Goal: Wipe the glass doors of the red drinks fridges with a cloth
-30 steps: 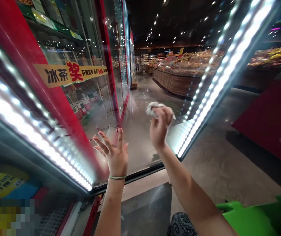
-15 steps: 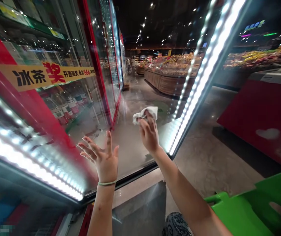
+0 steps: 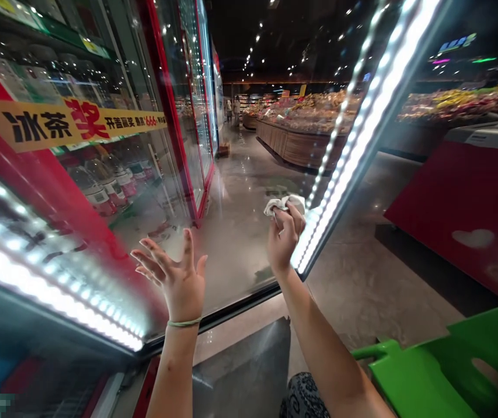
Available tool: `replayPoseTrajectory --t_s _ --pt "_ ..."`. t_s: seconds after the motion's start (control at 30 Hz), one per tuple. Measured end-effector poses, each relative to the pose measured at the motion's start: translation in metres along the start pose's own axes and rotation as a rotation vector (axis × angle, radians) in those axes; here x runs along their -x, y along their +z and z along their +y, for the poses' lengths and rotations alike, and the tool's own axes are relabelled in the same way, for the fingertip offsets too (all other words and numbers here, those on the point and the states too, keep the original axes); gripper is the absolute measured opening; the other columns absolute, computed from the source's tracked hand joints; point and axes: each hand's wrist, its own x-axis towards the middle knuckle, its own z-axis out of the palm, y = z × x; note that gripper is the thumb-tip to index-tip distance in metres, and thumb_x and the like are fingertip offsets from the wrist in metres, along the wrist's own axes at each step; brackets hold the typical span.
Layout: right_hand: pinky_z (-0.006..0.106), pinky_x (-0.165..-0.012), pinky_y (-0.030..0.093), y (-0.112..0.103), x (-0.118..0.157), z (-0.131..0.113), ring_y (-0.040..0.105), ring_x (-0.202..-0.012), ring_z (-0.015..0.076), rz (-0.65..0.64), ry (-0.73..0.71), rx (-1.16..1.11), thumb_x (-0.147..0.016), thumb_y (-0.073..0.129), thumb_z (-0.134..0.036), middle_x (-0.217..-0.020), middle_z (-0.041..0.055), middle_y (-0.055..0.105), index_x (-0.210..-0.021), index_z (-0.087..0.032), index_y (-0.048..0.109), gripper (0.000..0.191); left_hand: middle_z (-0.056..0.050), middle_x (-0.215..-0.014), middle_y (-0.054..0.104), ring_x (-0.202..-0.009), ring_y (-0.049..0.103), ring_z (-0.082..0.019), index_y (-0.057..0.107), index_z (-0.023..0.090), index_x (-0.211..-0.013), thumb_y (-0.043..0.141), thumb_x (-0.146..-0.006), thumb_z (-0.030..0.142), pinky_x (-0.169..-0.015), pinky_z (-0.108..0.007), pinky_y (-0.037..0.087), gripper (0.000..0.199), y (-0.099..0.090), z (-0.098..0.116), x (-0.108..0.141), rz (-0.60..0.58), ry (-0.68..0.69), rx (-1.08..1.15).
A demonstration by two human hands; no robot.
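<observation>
In front of me is a framed glass door with bright light strips down both sides. Near its lower right corner, my right hand presses a crumpled white cloth to the glass, close to the right light strip. My left hand is spread against the lower left part of the glass, its fingers apart and nothing in them. A thin green band circles the left wrist. The glass looks hazy around the left hand.
A red-framed cooler with bottles stands at the left, seen through the glass, with a yellow banner across it. At the right are a red chest freezer and a green plastic object. Wooden produce stands lie farther back.
My right hand and the cloth have slid right across the glass, toward the light strip. The left hand stays spread on the door. The view has shifted slightly.
</observation>
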Motion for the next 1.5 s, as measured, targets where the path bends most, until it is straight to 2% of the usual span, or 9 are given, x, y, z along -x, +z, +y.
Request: replayPoseTrajectory --t_s 0.2,0.33,0.47,0.7,0.87,1.1,1.23,1.4,1.5 --pt "0.039 -0.101 0.052 0.011 0.010 -0.040 0.060 -0.112 0.0213 -0.240 -0.226 -0.114 -0.099 0.062 -0.010 -0.121 0.0067 0.064 -0.117 -0.031 0.069 0.029 -0.011 -0.177 -0.028 -0.161 -0.013 -0.057 0.037 0.037 -0.165 0.086 -0.084 0.029 -0.121 -0.086 0.012 0.095 0.000 0.003 -0.001 -0.022 -0.060 0.013" --pt "0.042 -0.102 0.052 0.016 0.003 -0.049 0.058 -0.117 0.0236 -0.087 -0.047 -0.144 -0.097 0.058 -0.006 -0.120 0.0074 0.058 -0.116 -0.028 0.069 0.031 -0.009 -0.178 -0.024 -0.162 -0.011 -0.055 0.040 0.040 -0.164 0.087 -0.083 0.026 -0.122 -0.083 0.014 0.095 0.001 0.005 -0.001 -0.013 -0.096 0.013" --pt "0.040 -0.097 0.056 0.020 0.003 -0.064 0.059 -0.109 0.0223 -0.214 -0.189 -0.158 -0.098 0.060 -0.007 -0.119 0.0076 0.060 -0.115 -0.029 0.069 0.029 -0.010 -0.180 -0.017 -0.163 -0.011 -0.051 0.037 0.040 -0.165 0.086 -0.085 0.028 -0.124 -0.081 0.014 0.094 0.001 0.006 0.000 -0.011 -0.115 0.012" --pt "0.043 -0.096 0.058 0.027 -0.008 -0.083 0.062 -0.111 0.0242 -0.176 -0.113 -0.224 -0.098 0.064 -0.010 -0.119 0.0079 0.060 -0.114 -0.032 0.069 0.027 -0.025 -0.177 0.014 -0.166 0.000 -0.041 0.011 0.012 -0.172 0.079 -0.090 0.047 -0.133 -0.065 0.012 0.112 0.005 0.004 0.000 -0.018 -0.243 0.052" --pt "0.044 -0.095 0.058 0.030 -0.008 -0.090 0.063 -0.110 0.0249 -0.193 -0.132 -0.203 -0.099 0.062 -0.011 -0.119 0.0086 0.060 -0.117 -0.032 0.069 0.029 -0.024 -0.178 0.015 -0.167 -0.001 -0.041 0.014 0.012 -0.172 0.082 -0.088 0.044 -0.133 -0.065 0.009 0.112 0.006 0.006 0.000 -0.029 -0.253 0.009" --pt "0.040 -0.095 0.056 0.029 -0.005 -0.099 0.063 -0.108 0.0222 -0.318 -0.344 -0.186 -0.098 0.060 -0.005 -0.118 0.0079 0.064 -0.117 -0.029 0.069 0.031 -0.028 -0.178 -0.008 -0.163 -0.013 -0.051 0.019 0.019 -0.172 0.093 -0.074 0.049 -0.125 -0.080 0.013 0.127 0.008 0.009 0.003 0.012 -0.407 0.046" --pt "0.043 -0.098 0.054 0.035 -0.006 -0.108 0.063 -0.110 0.0243 -0.225 -0.206 -0.218 -0.099 0.063 -0.011 -0.120 0.0077 0.065 -0.117 -0.031 0.071 0.028 -0.031 -0.177 -0.001 -0.165 -0.004 -0.052 0.016 0.015 -0.172 0.091 -0.075 0.050 -0.126 -0.078 0.017 0.127 0.012 0.008 0.004 0.029 -0.430 0.042" --pt "0.040 -0.099 0.053 0.037 0.003 -0.114 0.062 -0.109 0.0238 -0.365 -0.391 -0.244 -0.095 0.062 -0.002 -0.122 0.0083 0.067 -0.122 -0.031 0.071 0.040 -0.029 -0.175 0.018 -0.165 0.005 -0.050 0.030 0.016 -0.169 0.079 -0.083 0.066 -0.125 -0.073 0.027 0.111 0.012 0.004 0.007 0.066 -0.452 -0.010" --pt "0.041 -0.099 0.052 0.042 0.001 -0.118 0.063 -0.109 0.0237 -0.305 -0.336 -0.231 -0.095 0.064 -0.004 -0.120 0.0085 0.067 -0.121 -0.031 0.071 0.038 -0.028 -0.175 0.020 -0.165 0.011 -0.048 0.025 0.017 -0.170 0.080 -0.083 0.062 -0.124 -0.069 0.032 0.113 0.010 -0.001 0.008 0.051 -0.461 -0.026"
